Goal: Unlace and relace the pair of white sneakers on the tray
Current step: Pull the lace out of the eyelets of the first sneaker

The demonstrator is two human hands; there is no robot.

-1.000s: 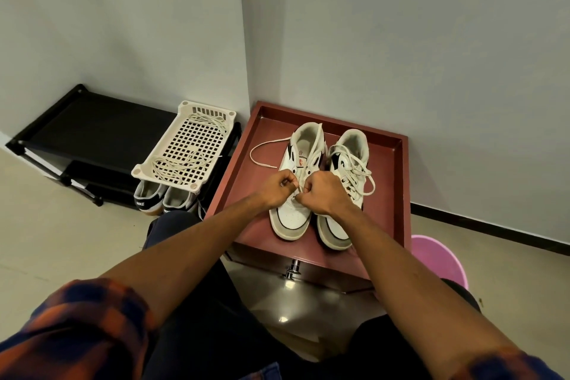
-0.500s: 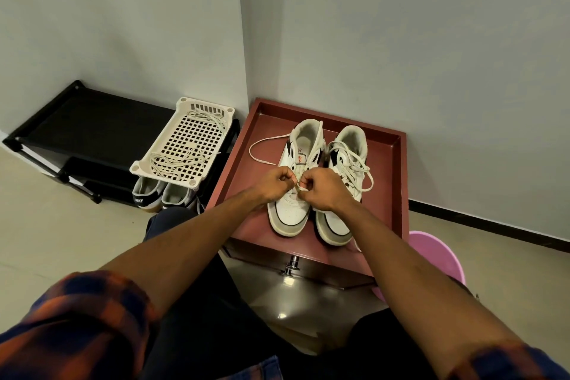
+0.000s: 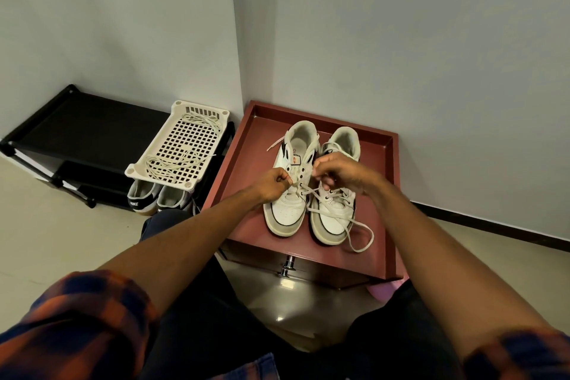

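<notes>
Sneakers [image 3: 285, 210], white, pair: side by side on tray [image 3: 389, 194]. Left hand [image 3: 274, 184] and right hand [image 3: 343, 172] each pinch lace [image 3: 359, 251] at one shoe's eyelets. Recommended: pull both ends evenly, keeping lace flat.

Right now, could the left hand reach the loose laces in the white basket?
Probably yes: nothing stands between the left hand and the white basket beside the tray. It pinches a sneaker lace, though, so it must let go first.

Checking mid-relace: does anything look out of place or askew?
The lace trails loose from the left sneaker across the right sneaker toe and loops on the tray. Otherwise nothing stands out.
</notes>
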